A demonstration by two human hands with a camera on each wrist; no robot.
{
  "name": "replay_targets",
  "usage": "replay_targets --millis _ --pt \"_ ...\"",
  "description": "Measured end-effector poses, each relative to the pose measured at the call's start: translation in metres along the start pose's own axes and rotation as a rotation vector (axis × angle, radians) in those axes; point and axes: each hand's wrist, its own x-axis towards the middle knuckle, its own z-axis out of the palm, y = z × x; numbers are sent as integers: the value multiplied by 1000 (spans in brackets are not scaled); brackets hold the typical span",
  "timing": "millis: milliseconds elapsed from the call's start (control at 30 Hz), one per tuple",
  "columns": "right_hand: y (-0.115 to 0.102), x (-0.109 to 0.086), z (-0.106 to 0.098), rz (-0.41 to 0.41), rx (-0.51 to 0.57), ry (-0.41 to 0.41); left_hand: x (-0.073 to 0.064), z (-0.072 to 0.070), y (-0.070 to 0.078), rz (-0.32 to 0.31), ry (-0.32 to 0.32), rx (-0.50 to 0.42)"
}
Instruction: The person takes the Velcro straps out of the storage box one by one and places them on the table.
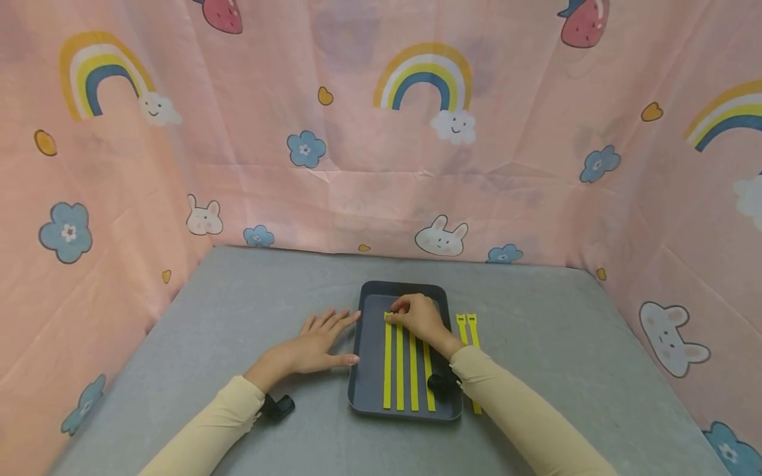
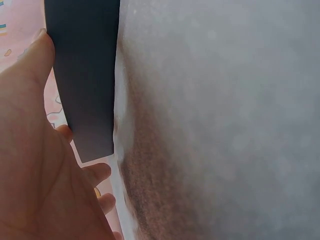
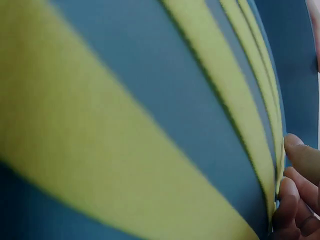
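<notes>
A dark grey tray (image 1: 370, 377) lies on the table with several yellow hook-and-loop cable ties (image 1: 399, 377) side by side in it, running lengthwise. My right hand (image 1: 423, 320) reaches over the tray and pinches the slotted top end of the leftmost cable tie (image 1: 387, 370) between thumb and fingers. In the right wrist view, those fingertips (image 3: 294, 142) are at the far ends of the ties. Fingers spread, my left hand (image 1: 312, 347) touches the tray's left rim; the left wrist view shows its thumb against the tray's outer wall (image 2: 85, 75).
Two more yellow cable ties (image 1: 471, 324) lie on the grey table (image 1: 565, 350) just right of the tray, partly under the right forearm. A pink patterned curtain (image 1: 369, 192) encloses the table's back and sides. Each wrist wears a black camera (image 1: 278, 406).
</notes>
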Motion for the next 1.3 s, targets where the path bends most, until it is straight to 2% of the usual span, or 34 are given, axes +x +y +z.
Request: replay_targets --millis 633,1033,1300 --pt "1 -4 6 -69 -46 31 -1 0 2 10 14 -4" --pt "0 -1 8 -120 -14 -9 -1 1 2 11 12 1" --pt "-1 0 7 -160 -62 -14 0 2 0 23 17 -8"
